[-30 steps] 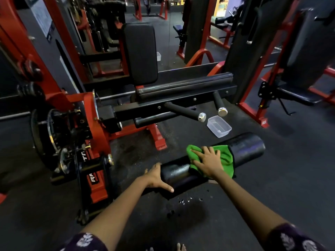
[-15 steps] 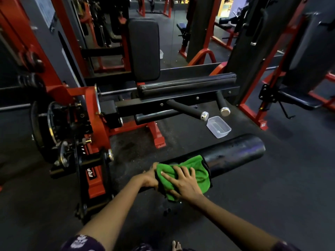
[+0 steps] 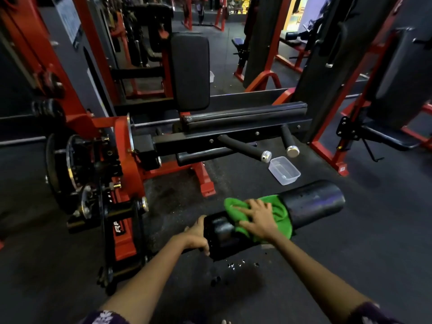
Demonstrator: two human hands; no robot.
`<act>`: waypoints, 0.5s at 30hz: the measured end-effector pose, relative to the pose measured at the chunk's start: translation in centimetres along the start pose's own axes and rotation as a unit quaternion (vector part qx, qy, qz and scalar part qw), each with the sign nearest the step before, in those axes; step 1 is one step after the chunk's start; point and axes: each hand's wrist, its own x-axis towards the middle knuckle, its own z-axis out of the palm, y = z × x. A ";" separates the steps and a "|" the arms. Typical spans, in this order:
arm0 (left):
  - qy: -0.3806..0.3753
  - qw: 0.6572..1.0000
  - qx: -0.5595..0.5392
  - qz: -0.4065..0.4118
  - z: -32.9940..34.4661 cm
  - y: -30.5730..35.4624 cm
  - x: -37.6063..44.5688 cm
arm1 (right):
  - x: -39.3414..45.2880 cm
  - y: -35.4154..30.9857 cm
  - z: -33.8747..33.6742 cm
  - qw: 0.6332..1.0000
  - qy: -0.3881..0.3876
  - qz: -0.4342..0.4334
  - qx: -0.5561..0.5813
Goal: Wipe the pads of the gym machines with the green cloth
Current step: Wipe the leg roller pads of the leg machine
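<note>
– Hands? Cloth?
– Right hand (image 3: 258,218) spread flat, pressing green cloth (image 3: 278,212) on roller pad (image 3: 311,204), mid-length. Left hand (image 3: 198,237) gripping pad's near-left end

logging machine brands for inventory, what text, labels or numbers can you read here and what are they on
"R": the one white letter that reads, start of a cut-off brand mark on a black label on the red machine frame; the rest is hidden.
Placard on the grey panel, upper left: printed, but too blurred to read.
Small tag on the red frame foot, right: too small to read.
Nothing written shows on the roller pad, green cloth or plastic container.
</note>
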 end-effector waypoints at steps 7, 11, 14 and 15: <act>-0.082 0.990 -0.113 -0.028 -2.6 0.9 0.2 | 4.2 -4.5 -1.1 0.981 -0.082 0.166 -0.061; -0.080 0.997 -0.018 0.008 -3.0 2.0 0.5 | 1.3 -7.1 -0.3 0.996 -0.078 -0.011 -0.052; -0.064 0.998 0.011 -0.005 -2.8 1.7 0.7 | -1.0 -2.3 -0.7 0.992 -0.072 -0.101 -0.036; -0.058 0.998 0.014 -0.006 -2.8 1.6 0.7 | -1.2 -0.3 -0.7 0.994 -0.062 -0.087 -0.034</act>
